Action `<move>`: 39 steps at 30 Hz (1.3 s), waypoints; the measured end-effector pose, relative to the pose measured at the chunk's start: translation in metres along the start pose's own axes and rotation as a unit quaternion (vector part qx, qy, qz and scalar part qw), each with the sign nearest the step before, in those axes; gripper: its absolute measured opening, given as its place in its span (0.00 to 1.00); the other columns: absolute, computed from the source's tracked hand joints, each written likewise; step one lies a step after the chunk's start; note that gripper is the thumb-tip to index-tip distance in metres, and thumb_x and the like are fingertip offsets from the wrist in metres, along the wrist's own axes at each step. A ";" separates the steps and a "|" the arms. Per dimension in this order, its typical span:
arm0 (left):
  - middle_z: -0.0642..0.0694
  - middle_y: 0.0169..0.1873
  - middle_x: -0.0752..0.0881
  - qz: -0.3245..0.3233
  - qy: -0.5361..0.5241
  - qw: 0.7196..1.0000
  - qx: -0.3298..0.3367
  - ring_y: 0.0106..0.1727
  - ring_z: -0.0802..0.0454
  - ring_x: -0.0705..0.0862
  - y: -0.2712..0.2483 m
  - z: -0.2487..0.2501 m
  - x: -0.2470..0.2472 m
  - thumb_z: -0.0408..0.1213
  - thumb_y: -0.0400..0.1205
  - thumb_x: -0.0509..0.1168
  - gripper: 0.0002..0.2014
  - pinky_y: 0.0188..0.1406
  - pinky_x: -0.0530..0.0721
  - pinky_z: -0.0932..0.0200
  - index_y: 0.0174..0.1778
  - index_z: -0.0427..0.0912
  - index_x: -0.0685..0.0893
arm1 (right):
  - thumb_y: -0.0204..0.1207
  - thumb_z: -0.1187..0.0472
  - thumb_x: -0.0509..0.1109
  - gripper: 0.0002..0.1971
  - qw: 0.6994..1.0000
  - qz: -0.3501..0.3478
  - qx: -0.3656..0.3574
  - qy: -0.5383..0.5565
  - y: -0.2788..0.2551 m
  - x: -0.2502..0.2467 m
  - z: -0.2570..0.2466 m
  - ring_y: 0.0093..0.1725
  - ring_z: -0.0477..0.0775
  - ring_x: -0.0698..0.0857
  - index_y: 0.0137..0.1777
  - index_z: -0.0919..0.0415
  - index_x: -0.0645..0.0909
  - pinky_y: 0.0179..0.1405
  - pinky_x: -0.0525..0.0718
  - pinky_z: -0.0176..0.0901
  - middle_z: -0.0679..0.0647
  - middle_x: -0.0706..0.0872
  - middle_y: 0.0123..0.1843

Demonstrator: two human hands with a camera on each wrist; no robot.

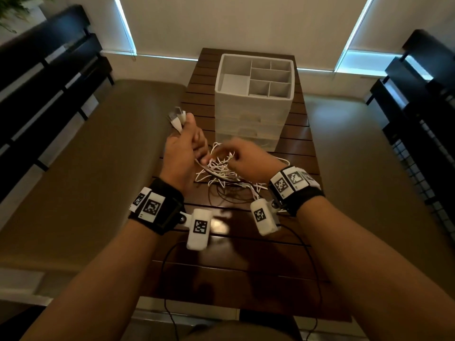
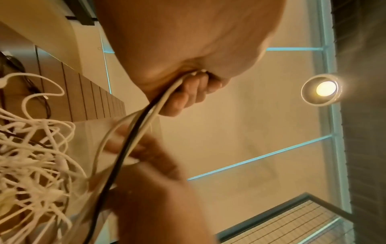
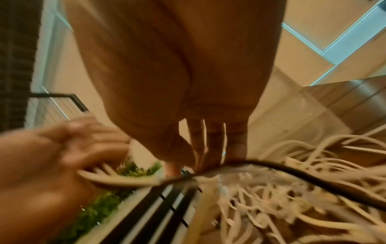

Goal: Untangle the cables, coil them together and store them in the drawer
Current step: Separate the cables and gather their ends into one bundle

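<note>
A tangle of white cables [image 1: 221, 171] with a dark one among them lies on the wooden slatted table [image 1: 246, 262], in front of the white drawer unit [image 1: 248, 112]. My left hand [image 1: 187, 146] is raised and grips a bundle of cable ends, with the plugs [image 1: 177, 118] sticking out above the fist. The left wrist view shows its fingers [image 2: 194, 89] curled round white and black strands [image 2: 146, 115]. My right hand [image 1: 236, 156] reaches into the tangle [image 3: 292, 189] and pinches the strands, the black cable [image 3: 271, 168] among them, just below the left fist.
The drawer unit's top is an open divided tray [image 1: 268, 77], and its drawers look closed. Thin black leads [image 1: 167, 267] from the wrist cameras cross the near table. A padded bench [image 1: 98, 156] runs along the left, dark railings [image 1: 418, 124] stand at both sides.
</note>
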State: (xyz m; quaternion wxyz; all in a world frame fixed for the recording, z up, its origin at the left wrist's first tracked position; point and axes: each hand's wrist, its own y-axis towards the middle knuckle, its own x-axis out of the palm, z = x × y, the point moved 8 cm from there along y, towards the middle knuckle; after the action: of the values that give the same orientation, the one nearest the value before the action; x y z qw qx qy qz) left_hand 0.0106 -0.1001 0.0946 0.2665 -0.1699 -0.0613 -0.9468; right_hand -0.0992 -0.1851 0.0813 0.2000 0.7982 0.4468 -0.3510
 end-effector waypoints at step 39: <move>0.59 0.21 0.72 -0.139 0.192 0.965 0.116 0.21 0.61 0.66 -0.033 0.032 0.031 0.40 0.92 0.64 0.15 0.21 0.65 0.65 0.40 0.41 0.85 | 0.88 0.59 0.68 0.06 0.978 0.199 0.026 0.052 0.029 -0.037 0.009 0.34 0.53 0.90 0.54 0.60 0.85 0.33 0.91 0.52 0.54 0.90 0.43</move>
State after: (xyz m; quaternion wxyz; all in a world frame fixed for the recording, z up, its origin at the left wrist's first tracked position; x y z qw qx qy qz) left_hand -0.0223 -0.0804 0.1341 0.1573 0.0576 -0.1413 -0.9757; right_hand -0.0908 -0.2272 0.1027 0.2210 0.8935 0.2794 -0.2735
